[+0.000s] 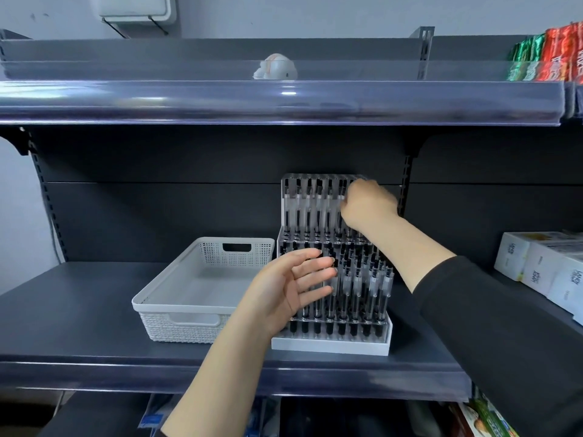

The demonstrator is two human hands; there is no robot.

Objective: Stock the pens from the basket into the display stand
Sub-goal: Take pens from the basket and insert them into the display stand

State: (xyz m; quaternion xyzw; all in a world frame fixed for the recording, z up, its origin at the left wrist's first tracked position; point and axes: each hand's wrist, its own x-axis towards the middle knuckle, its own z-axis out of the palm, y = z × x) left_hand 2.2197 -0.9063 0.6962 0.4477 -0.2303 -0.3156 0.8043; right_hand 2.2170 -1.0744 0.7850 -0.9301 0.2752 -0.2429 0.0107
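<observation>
- Dark grey shelf (79,310), shop-style racking; a second shelf (284,99) runs overhead.
- White perforated basket (202,291) sits on the shelf, just left of the display stand (331,343) and touching or nearly touching it. No pens show inside the basket; only its pale floor.
- Display stand: clear tiered acrylic on a white base, backed close to the rear panel. Pens (356,298) stand upright in rows on every tier, black tips down in the front row, black clips up along the tall back row.
- Left hand (293,285): open, fingers straight and slightly spread, palm turned toward the stand's left front. Holds nothing. Fingertips overlap the middle tier from this angle; cannot tell whether they touch the pens.
- Right hand (369,206): raised at the right end of the back row, fingers curled in toward the pens there. Blurred; cannot tell whether it pinches a pen or only rests against them. Black sleeve (492,313) on that forearm, pushed back from the wrist.
- White cartons (542,263) stacked at the shelf's right edge, well apart from the stand.
- Red and green packets (549,55) on the upper shelf, far right; a small white rounded object (277,67) near its middle.
</observation>
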